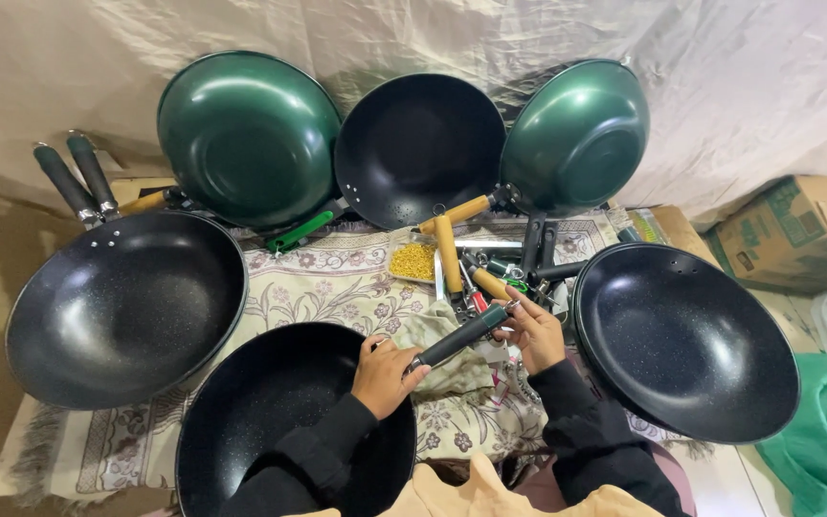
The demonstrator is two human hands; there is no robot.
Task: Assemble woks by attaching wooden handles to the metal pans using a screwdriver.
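- Left hand (387, 375): fingers closed round the near end of a dark handle (458, 335), at the rim of the near black wok (270, 421).
- Right hand (531, 330): fingers pinched on the far end of the same handle, steadying its tip.
- Handle: long axis runs from the wok rim, low and left, up and right toward the right hand; it lies between both hands, held at each end. Whether it is already fixed to the wok cannot be told.
- Near wok: sits at the near edge of the patterned cloth (337, 282), partly over the person's lap, just left of the left hand.
- Just beyond the right hand: a heap of loose handles and fittings (500, 273), with a small tray of yellow pieces (413, 260) beside it.
- Surroundings: a black wok (126, 306) at the cloth's left edge, another (686, 340) at its right edge; two green woks (246, 134) (576, 134) and one black wok (420, 144) lean along the far edge.
- A cardboard box (796, 230) stands at far right.
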